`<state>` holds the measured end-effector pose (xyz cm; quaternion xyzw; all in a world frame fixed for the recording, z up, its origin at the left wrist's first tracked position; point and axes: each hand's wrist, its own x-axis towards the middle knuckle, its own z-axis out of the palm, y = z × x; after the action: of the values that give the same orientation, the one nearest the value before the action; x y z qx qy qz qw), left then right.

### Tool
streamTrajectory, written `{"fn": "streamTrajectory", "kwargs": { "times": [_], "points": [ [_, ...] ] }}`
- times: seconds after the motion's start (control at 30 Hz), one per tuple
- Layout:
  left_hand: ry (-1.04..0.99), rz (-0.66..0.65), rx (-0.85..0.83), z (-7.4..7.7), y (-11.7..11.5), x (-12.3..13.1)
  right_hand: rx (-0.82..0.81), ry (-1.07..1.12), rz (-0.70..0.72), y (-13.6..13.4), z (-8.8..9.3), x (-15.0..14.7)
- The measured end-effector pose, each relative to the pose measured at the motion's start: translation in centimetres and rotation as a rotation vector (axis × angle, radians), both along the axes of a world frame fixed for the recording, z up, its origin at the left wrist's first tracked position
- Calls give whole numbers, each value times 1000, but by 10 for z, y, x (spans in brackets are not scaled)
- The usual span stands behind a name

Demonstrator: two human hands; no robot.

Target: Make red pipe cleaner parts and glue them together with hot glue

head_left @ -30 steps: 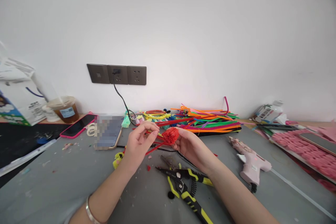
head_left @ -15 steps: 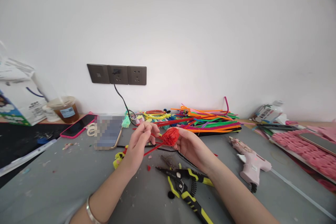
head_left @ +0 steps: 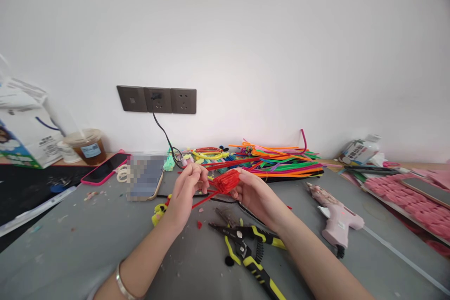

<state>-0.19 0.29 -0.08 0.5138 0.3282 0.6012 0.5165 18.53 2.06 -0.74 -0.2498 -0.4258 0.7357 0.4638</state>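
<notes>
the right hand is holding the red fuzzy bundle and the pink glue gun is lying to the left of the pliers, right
Not quite: the pink glue gun is lying to the right of the pliers, as the head view shows. The right hand is holding the red fuzzy bundle, as you say.

Shiny, silver-coloured bangle (head_left: 120, 281) around the left forearm (head_left: 151, 255), right forearm (head_left: 312, 248) bare

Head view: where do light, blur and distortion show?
Head view: wall brighter mid-frame than at top right; head view, left edge: white package smeared and stretched; head view, left: pixelation masks part of the grey-screened phone; head view, lower middle: pliers crisper.
</notes>
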Motion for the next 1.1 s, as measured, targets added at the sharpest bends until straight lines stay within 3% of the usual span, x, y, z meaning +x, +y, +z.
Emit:
{"fn": "streamTrajectory", "kwargs": {
  "times": [0.17,0.3,0.57,0.93,1.1],
  "points": [
    [155,59,70,-1,1,-1,-15,22,-57,1,-1,1],
    [237,107,22,-4,4,-2,-38,33,-92,1,0,0],
    [207,-48,27,-9,3,2,0,-36,-47,-2,3,0],
    [124,-2,29,-2,3,1,14,-71,14,-6,5,-2],
    [89,-3,-55,-2,3,0,50,-116,62,-6,3,-1]
  ]
}}
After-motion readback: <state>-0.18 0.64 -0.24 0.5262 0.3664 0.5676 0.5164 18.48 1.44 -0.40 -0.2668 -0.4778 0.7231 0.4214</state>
